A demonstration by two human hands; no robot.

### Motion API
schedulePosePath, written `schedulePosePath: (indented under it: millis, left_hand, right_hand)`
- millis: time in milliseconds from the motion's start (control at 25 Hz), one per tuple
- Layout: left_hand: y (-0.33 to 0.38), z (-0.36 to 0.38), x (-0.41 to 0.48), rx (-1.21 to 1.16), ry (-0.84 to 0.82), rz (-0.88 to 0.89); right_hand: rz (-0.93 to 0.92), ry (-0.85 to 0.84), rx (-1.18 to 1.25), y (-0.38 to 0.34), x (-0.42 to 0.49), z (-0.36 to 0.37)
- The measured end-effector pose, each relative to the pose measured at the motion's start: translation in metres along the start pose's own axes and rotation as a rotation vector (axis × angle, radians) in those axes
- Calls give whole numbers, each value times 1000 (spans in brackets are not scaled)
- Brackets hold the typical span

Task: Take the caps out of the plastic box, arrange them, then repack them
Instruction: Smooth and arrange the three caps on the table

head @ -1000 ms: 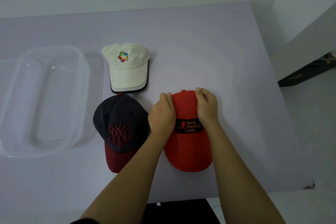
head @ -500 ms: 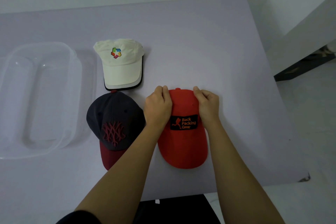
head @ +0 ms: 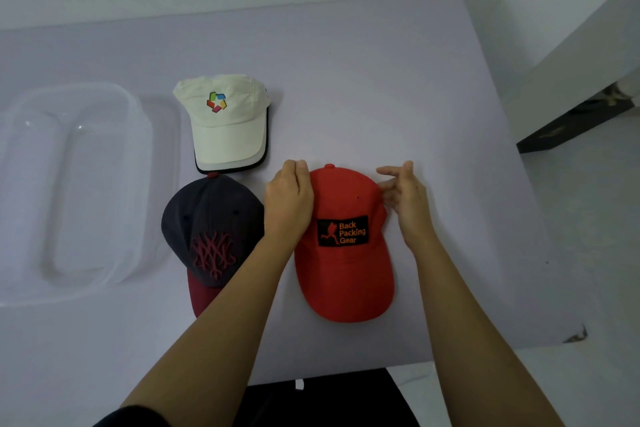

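Observation:
A red cap (head: 346, 274) with a black "Back Packing Gear" patch lies flat on the table, brim toward me. My left hand (head: 289, 199) rests on the cap's left crown edge, fingers curled on the fabric. My right hand (head: 403, 198) is just off the right crown edge, fingers spread and holding nothing. A dark grey cap (head: 211, 229) with a maroon brim lies to the left. A cream cap (head: 225, 121) with a multicoloured logo lies behind it. The clear plastic box (head: 20, 204) stands at the far left with nothing in it.
The lilac table (head: 381, 80) ends close on the right and near me. Beyond its right edge are a white wall and pale floor. A dark object lies on the floor at the far right (head: 568, 121).
My right hand has let go of the red cap's right side and opened its fingers. My left hand stays on the left side. The cap has hardly shifted.

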State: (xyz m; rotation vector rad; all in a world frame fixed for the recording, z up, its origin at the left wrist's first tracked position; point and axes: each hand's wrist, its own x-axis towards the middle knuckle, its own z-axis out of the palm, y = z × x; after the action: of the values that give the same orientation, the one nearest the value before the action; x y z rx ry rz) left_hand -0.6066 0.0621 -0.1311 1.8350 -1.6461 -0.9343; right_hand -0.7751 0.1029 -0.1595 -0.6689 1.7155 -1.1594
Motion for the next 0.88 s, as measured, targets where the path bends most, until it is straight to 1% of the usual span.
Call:
schedulePosePath:
  millis: [120, 280, 360, 440, 520, 600, 720, 800, 880]
  left_hand:
    - [5, -9, -5, -29, -2, 14]
    - [2, 2, -23, 2, -82, 34]
    - [-1, 8, -23, 59, -75, 42]
    - [2, 8, -16, 129, -44, 130]
    - [9, 10, -5, 173, -74, 317]
    - [20, 16, 9, 234, -230, 473]
    - [35, 26, 28, 452, -475, 550]
    - [40, 30, 35, 554, -581, 594]
    - [38, 31, 37, 583, -643, 633]
  right_hand:
    - [-17, -15, 41, 3, -5, -11]
    - [-83, -88, -123, 12, -18, -7]
    - [-60, -39, -167, 20, -22, -14]
    - [-22, -20, -218, 27, -25, -27]
    - [4, -88, -249, 27, -27, -34]
    - [28, -159, -204, 24, -31, -31]
    - [37, -181, -113, 22, -35, -27]
    - [34, -173, -85, 25, -35, -27]
    - [65, -166, -71, 27, -33, -30]
